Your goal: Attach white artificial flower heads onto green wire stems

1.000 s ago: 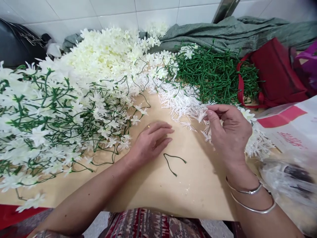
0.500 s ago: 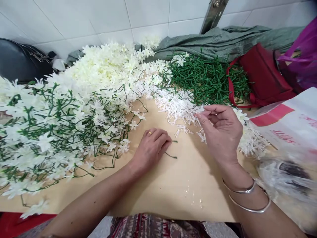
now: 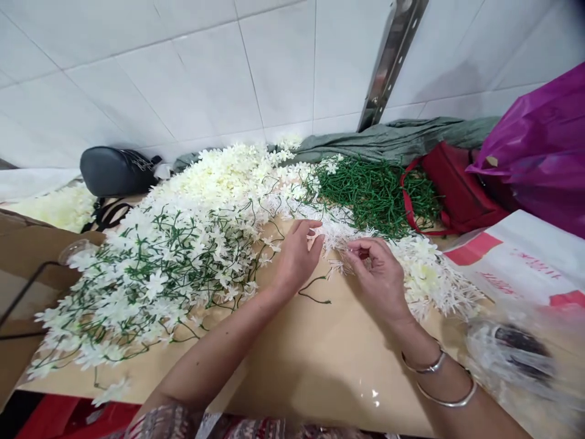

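My left hand (image 3: 297, 259) is raised over the table at the edge of the white thread-like stamens (image 3: 336, 228), thumb and fingers apart, with nothing seen between them. Just to its right, my right hand (image 3: 379, 280) has its thumb and fingertips pinched together beside the same stamens. Whatever is in that pinch is too small to make out. A bent green plastic stem (image 3: 313, 297) lies on the table below and between the hands. White artificial flowers on green stems (image 3: 169, 268) are heaped to the left.
Cream flower heads (image 3: 219, 177) are piled at the back, beside a tangle of green stems (image 3: 365, 192). A red bag (image 3: 459, 186), a purple plastic bag (image 3: 539, 146) and a white paper bag (image 3: 516, 262) stand right. A black bag (image 3: 116, 172) and cardboard box (image 3: 36, 256) are left.
My left hand has lifted from the table and moved toward the stamens, uncovering the green stem. My right hand has come left and nearer to it. The camera view has tilted up.
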A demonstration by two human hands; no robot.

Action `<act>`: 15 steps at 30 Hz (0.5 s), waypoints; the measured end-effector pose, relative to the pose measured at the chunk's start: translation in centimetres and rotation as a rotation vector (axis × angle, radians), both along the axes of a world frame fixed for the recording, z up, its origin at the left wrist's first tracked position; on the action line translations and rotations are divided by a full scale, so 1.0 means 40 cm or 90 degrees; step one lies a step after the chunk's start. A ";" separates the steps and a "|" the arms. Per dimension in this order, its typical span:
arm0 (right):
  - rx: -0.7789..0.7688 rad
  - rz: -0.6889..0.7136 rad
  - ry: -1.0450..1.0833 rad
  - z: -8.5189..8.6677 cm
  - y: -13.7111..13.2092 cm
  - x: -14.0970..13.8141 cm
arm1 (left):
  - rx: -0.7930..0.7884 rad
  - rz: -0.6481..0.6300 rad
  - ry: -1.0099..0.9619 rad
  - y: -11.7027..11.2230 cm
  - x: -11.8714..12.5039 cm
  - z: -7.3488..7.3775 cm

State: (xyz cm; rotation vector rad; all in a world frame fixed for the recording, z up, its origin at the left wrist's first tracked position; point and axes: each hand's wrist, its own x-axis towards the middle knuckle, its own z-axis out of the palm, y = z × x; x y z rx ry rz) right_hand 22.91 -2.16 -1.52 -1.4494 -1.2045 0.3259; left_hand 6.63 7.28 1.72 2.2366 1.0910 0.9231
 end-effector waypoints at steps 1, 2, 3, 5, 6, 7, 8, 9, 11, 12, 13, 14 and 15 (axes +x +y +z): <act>0.001 0.002 -0.008 0.000 0.000 -0.002 | 0.013 -0.002 0.000 -0.001 0.004 0.003; 0.006 0.010 -0.020 0.000 0.001 -0.003 | 0.025 -0.006 0.005 -0.008 0.003 0.004; 0.012 0.020 -0.037 0.000 0.003 -0.005 | 0.033 -0.012 0.018 -0.021 -0.004 0.004; 0.026 0.043 -0.076 -0.005 0.007 -0.007 | 0.052 -0.050 0.037 -0.052 -0.027 0.000; 0.035 0.050 -0.097 -0.008 0.009 -0.007 | 0.057 -0.079 0.040 -0.067 -0.040 -0.004; 0.046 0.052 -0.117 -0.012 0.011 -0.006 | 0.058 -0.104 0.044 -0.080 -0.052 -0.008; 0.058 0.048 -0.135 -0.016 0.013 -0.004 | 0.051 -0.128 0.050 -0.090 -0.062 -0.011; 0.070 0.039 -0.149 -0.019 0.015 -0.003 | 0.037 -0.140 0.048 -0.097 -0.068 -0.015; 0.090 0.015 -0.165 -0.020 0.017 -0.001 | -0.022 -0.136 0.029 -0.101 -0.069 -0.020; 0.094 0.005 -0.167 -0.018 0.018 -0.002 | -0.066 -0.123 0.008 -0.101 -0.065 -0.023; 0.092 0.000 -0.164 -0.012 0.018 -0.005 | -0.119 -0.112 -0.019 -0.100 -0.059 -0.026; 0.084 -0.006 -0.156 -0.004 0.018 -0.012 | -0.176 -0.108 -0.052 -0.100 -0.051 -0.030; 0.073 -0.013 -0.144 0.005 0.017 -0.021 | -0.232 -0.116 -0.092 -0.101 -0.043 -0.033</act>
